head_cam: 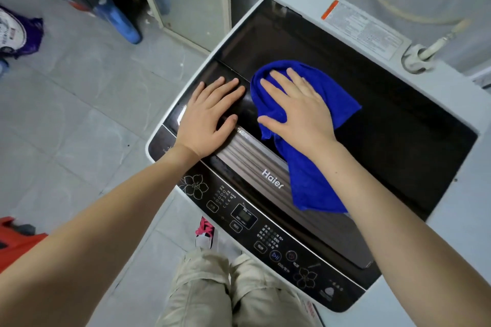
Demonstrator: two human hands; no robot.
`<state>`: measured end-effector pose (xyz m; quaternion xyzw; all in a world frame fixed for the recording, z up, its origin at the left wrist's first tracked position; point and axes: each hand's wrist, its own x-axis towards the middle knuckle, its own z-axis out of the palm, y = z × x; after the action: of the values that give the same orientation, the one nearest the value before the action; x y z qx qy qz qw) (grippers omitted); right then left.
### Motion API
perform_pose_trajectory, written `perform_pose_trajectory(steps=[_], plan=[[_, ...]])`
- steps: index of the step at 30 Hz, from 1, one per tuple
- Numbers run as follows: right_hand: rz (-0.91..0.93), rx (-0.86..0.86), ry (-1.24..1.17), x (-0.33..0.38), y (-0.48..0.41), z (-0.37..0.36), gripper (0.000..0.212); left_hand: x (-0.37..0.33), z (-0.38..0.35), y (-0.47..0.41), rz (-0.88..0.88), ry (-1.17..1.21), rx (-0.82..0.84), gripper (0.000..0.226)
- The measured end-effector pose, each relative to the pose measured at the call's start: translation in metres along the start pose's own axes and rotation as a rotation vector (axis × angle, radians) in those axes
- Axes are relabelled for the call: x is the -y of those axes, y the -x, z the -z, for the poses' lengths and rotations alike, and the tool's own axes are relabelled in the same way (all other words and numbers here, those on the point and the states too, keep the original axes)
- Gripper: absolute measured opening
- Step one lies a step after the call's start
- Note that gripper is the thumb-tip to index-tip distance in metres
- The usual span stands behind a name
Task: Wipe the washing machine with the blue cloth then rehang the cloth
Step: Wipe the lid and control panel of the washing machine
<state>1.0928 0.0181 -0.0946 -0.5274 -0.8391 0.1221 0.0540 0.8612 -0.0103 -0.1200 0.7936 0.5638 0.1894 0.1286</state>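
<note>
A top-loading washing machine with a dark glass lid and white body fills the right half of the view. The blue cloth lies spread on the lid, one end draped over the ribbed grey handle strip. My right hand presses flat on the cloth with straight, spread fingers. My left hand rests flat on the lid's left front corner, beside the cloth and not touching it. The control panel with buttons and a small display runs along the front edge.
A water inlet hose and connector sit at the machine's back right. Blue detergent bottles stand on the tiled floor by a cabinet at upper left. A purple bag lies far left, a red object lower left.
</note>
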Motion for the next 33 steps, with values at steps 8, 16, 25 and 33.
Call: perform_pose_trajectory(steps=[8, 16, 25, 33], plan=[[-0.079, -0.014, 0.012, -0.030, 0.059, 0.007, 0.073, 0.000, -0.003, 0.000, 0.014, -0.003, -0.035, 0.052], [-0.006, -0.006, -0.005, 0.016, -0.010, -0.002, 0.072, 0.000, 0.000, 0.001, -0.003, 0.024, -0.001, 0.053], [-0.126, -0.088, 0.025, 0.014, 0.001, -0.008, 0.072, 0.000, -0.003, 0.001, 0.057, 0.111, -0.086, 0.053], [-0.088, -0.048, -0.066, 0.007, 0.001, -0.006, 0.077, -0.002, 0.000, 0.004, 0.133, 0.129, -0.154, 0.051]])
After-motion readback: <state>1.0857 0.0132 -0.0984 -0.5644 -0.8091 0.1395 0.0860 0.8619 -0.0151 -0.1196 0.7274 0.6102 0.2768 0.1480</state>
